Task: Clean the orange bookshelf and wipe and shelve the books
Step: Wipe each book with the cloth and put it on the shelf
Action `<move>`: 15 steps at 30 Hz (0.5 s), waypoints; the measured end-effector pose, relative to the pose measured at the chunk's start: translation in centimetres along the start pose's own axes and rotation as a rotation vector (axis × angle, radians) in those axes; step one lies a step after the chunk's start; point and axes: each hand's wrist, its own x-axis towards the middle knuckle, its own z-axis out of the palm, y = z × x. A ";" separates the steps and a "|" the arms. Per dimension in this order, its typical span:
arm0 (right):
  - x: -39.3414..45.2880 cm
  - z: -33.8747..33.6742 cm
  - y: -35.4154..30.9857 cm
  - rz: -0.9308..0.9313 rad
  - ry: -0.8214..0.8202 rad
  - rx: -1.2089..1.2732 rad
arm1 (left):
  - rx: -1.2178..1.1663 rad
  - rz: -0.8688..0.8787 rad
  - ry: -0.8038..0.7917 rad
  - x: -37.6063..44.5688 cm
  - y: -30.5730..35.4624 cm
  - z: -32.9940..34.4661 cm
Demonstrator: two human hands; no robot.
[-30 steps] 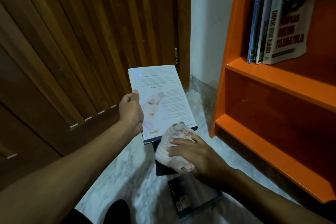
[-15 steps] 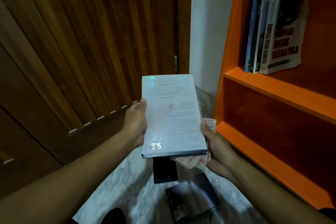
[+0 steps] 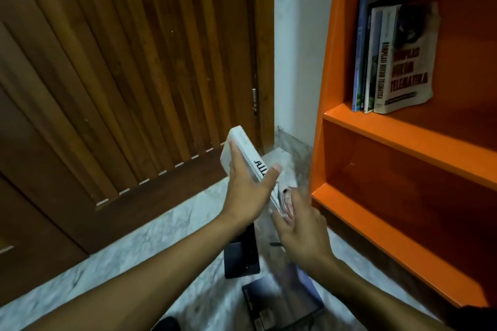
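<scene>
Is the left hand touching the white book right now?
Touching. The head view shows the left hand wrapped across the white book, its thumb over the spine lettering and its fingers on the cover.

Lower shelf (image 3: 403, 247) open; upright books (image 3: 387, 62) crowd upper shelf's left.
</scene>
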 end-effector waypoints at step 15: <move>1.1 -0.7 1.3 -0.193 -0.095 0.171 | -0.363 -0.239 0.284 2.2 0.2 -3.0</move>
